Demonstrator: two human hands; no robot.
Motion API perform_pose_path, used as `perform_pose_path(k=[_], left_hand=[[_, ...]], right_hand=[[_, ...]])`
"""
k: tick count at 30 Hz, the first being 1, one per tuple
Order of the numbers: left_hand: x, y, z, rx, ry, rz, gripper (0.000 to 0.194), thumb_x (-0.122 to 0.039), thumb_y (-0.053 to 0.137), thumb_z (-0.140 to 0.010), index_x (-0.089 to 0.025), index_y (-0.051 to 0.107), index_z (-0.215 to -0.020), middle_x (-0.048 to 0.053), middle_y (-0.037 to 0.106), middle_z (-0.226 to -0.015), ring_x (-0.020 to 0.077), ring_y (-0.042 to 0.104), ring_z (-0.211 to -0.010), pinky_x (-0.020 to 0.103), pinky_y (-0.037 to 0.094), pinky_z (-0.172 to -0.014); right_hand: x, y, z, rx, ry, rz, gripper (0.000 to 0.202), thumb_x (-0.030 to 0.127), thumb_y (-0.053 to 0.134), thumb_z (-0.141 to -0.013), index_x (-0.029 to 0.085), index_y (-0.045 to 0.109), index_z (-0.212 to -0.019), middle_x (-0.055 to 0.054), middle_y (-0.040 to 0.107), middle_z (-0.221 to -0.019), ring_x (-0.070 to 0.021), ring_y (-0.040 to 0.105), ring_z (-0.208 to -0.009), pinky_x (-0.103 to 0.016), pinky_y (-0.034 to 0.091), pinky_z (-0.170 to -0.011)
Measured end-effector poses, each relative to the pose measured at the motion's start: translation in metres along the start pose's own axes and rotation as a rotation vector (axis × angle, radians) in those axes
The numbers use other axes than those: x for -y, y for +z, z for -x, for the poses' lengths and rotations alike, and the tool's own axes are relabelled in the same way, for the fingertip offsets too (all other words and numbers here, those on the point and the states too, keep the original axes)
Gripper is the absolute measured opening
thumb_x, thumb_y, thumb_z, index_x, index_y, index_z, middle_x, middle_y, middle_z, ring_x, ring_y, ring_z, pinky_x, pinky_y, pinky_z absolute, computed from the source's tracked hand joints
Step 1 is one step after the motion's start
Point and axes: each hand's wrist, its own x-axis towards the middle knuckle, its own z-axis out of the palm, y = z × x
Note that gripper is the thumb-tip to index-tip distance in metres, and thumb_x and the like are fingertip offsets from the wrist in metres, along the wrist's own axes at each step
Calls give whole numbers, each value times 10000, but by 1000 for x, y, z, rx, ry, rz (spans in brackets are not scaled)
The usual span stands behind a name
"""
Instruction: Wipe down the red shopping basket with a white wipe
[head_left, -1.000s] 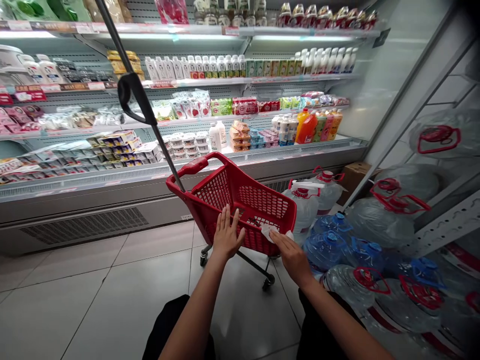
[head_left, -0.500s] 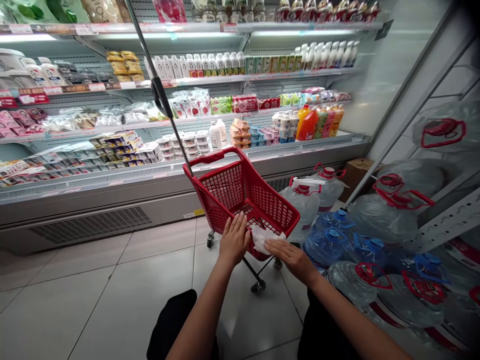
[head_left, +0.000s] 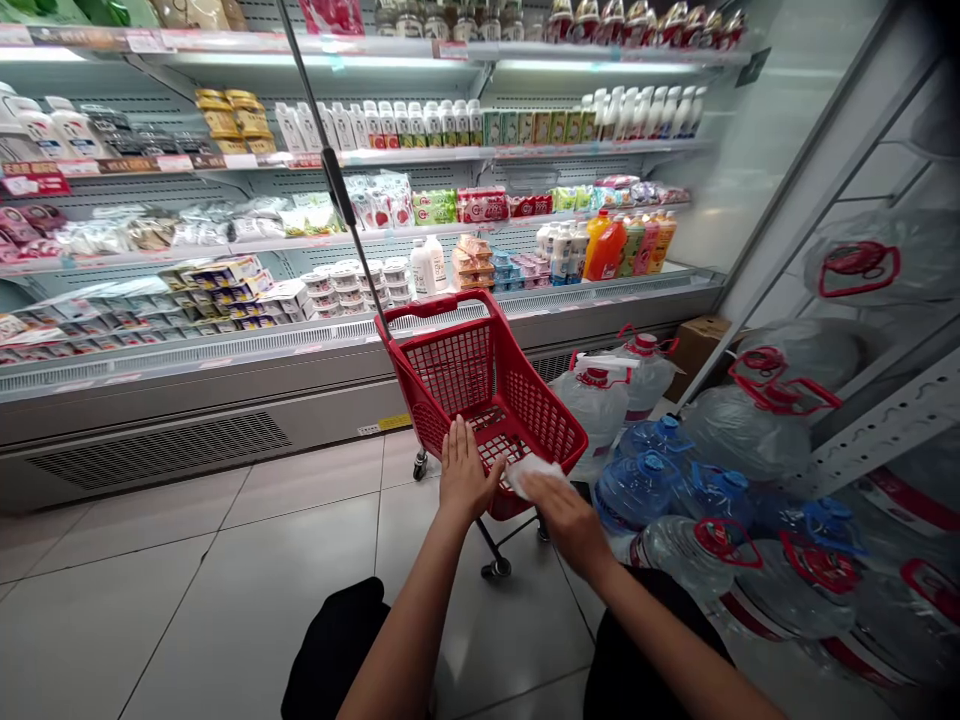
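Observation:
A red plastic basket cart [head_left: 454, 365] on dark casters stands in front of me, with a long metal pole rising from its left side. My left hand [head_left: 465, 475] lies on the near left part of its rim, fingers extended and close together, holding nothing. At the near right edge my right hand [head_left: 562, 515] presses a crumpled white cloth or tissue [head_left: 531, 472] against the rim. The part of the rim beneath both hands is hidden.
A refrigerated display [head_left: 330, 350] with bottles, cups and packets runs across the back. Large water bottles [head_left: 645, 490] crowd the right side beside a white rack. A cardboard box [head_left: 697, 350] sits behind them. My knees show below.
My right hand and the white cloth have shifted slightly left and up along the rim. The view has moved a little; my left hand stays on the cart.

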Motion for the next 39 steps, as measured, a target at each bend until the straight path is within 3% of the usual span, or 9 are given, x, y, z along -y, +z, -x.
perform_pose_path(k=[3,6,10,15,17,23,31,35,39], left_hand=[[-1,3,3,-46,-11,12,815,-626,282,-1059,-67,244,-1652,209,212,-1732,319,174,-1620,552,229,-1307],[3,1,16,-68,98,-1,685,-513,236,-1097,-149,203,-1677,137,242,-1740,260,193,-1621,515,226,-1317],[19,-9,29,-37,162,-7,680,-510,262,-1100,-207,131,-1695,88,302,-1726,229,224,-1614,489,247,-1315],[32,-16,29,-36,121,-54,748,-595,329,-1071,-233,134,-1696,102,293,-1727,258,227,-1613,511,272,-1300],[22,-11,35,-67,106,-75,778,-604,357,-1062,-223,123,-1698,124,285,-1727,280,231,-1611,527,277,-1294],[-22,7,69,-93,216,-48,868,-575,379,-1066,-163,-61,-1690,132,284,-1724,276,260,-1602,514,258,-1302],[1,-10,69,-27,272,-26,884,-592,394,-1060,-191,-81,-1689,112,246,-1740,257,259,-1603,477,249,-1303],[7,-11,66,-15,273,-14,853,-572,372,-1073,-201,-89,-1688,99,263,-1736,246,261,-1602,467,238,-1306],[22,-15,67,-58,188,-15,834,-558,358,-1078,-213,-96,-1687,88,294,-1727,243,285,-1594,473,254,-1303]], right_hand=[[43,22,-15,-4,-56,-12,667,-26,387,-963,171,443,-1598,-111,634,-1478,-243,608,-1371,-442,538,-1157],[56,31,-28,-32,-155,-45,592,-2,433,-979,157,520,-1542,-119,679,-1421,-238,630,-1345,-431,560,-1129],[24,11,-24,63,-264,-59,616,13,426,-1011,184,423,-1603,-79,616,-1502,-209,567,-1412,-425,514,-1179],[-29,-22,2,72,-159,24,685,6,365,-1032,260,278,-1663,-46,558,-1560,-188,547,-1429,-425,477,-1214],[-27,-21,6,56,-101,52,694,1,348,-1032,271,266,-1666,-47,553,-1564,-195,548,-1429,-435,478,-1215],[17,6,-6,6,-104,16,638,49,436,-1043,201,318,-1651,-96,586,-1527,-222,569,-1411,-426,517,-1176],[-40,-20,-13,94,-172,-55,594,6,375,-1031,250,497,-1559,-46,680,-1432,-181,609,-1365,-451,485,-1209],[-25,-12,-14,16,-91,-80,513,36,418,-1030,225,596,-1472,-70,739,-1325,-206,669,-1285,-482,515,-1183],[2,-9,-16,48,-134,-101,537,35,412,-1035,223,546,-1519,-68,702,-1397,-203,622,-1351,-464,502,-1199]])
